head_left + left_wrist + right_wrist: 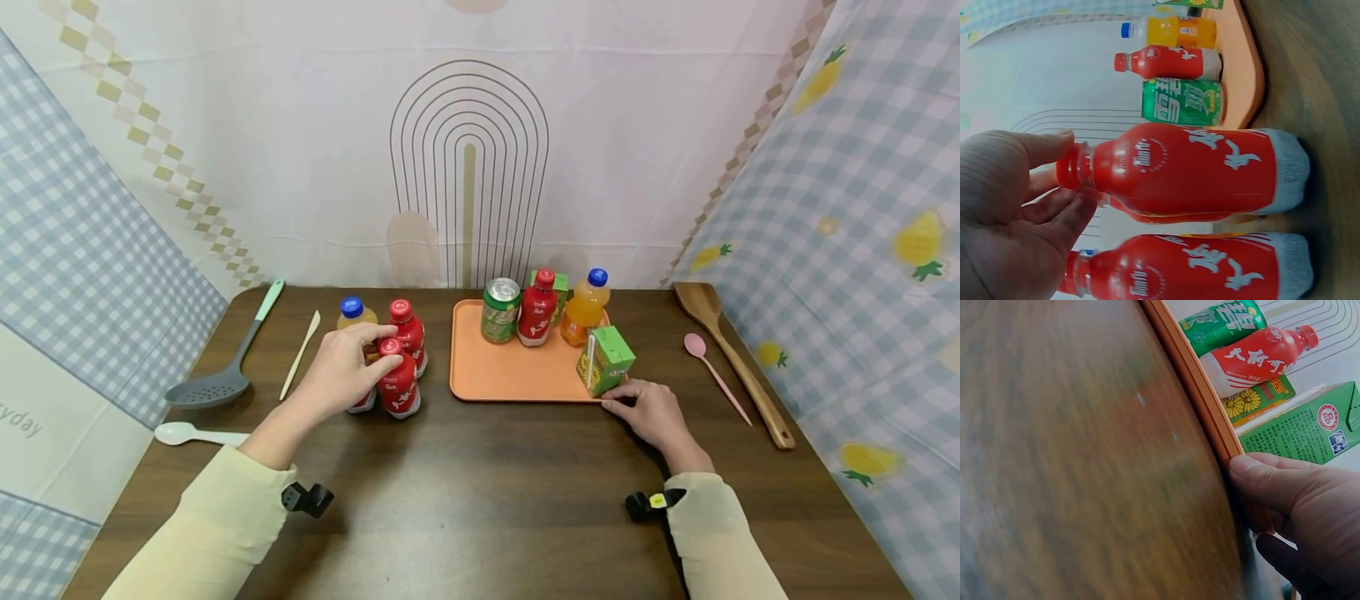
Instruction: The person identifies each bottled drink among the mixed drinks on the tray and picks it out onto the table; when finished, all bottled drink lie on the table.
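Red plastic bottle with white base [399,385]: upright, left of orange rectangular tray [517,372] | body below left hand [336,372], the nearer one; thumb and fingers clamped on cap | right hand [652,410] pinches tray's near-right corner

And here my left hand [337,367] covers much of the blue-capped bottle [351,310]; one red bottle [1197,269] runs off my left wrist view's bottom edge, and the tabletop [1085,450] blurs in my right.

Pale-yellow sleeves [232,504], 2 black wrist cameras [306,499], 1 yellow-marked.
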The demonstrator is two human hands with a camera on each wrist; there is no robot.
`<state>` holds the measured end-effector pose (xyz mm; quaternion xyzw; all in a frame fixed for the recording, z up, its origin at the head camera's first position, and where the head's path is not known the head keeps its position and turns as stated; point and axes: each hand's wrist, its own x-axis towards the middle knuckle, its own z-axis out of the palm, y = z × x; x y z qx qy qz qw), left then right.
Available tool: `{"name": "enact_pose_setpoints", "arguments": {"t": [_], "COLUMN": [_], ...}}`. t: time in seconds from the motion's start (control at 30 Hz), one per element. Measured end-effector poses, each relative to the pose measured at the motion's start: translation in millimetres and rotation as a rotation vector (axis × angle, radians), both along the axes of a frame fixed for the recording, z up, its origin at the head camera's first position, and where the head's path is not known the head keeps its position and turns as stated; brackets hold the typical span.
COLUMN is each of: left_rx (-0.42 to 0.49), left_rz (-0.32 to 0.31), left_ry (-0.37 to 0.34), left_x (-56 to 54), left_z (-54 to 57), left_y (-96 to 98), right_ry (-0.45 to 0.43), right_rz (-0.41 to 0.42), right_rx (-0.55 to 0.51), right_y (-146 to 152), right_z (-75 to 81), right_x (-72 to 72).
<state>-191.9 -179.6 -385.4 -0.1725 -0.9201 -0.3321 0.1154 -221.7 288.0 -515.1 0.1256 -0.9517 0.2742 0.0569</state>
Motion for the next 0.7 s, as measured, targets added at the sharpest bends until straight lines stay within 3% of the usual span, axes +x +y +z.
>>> {"name": "enact_pose_setpoints", "arguments": {"t": [0.13,0.37,0.53,0.7], "left_rx": [0.025,0.074,0.138,0.155], "left_rz": [-0.011,-0.006,-0.043,-0.102], "left_ry": [0.075,0.162,0.188,0.198], "left_x": [-1.9,-3.5,-8.6,-15.0], "left_z": [7.2,31.0,45.3,52.2], "left_y": [1.7,10.8,31.7,61.5], "right_ry": [0.002,0.008,0.018,0.011], "right_rz": [-0.004,-0.008,-0.008,0.009], "right_rx": [-0.001,0.004,-0.001,-0.003], "right_y": [0,2,3,1], "right_z": [-0.6,-1.6,-1.2,-1.7], "right_x": [-0.1,0.2,0.3,0.4]}}
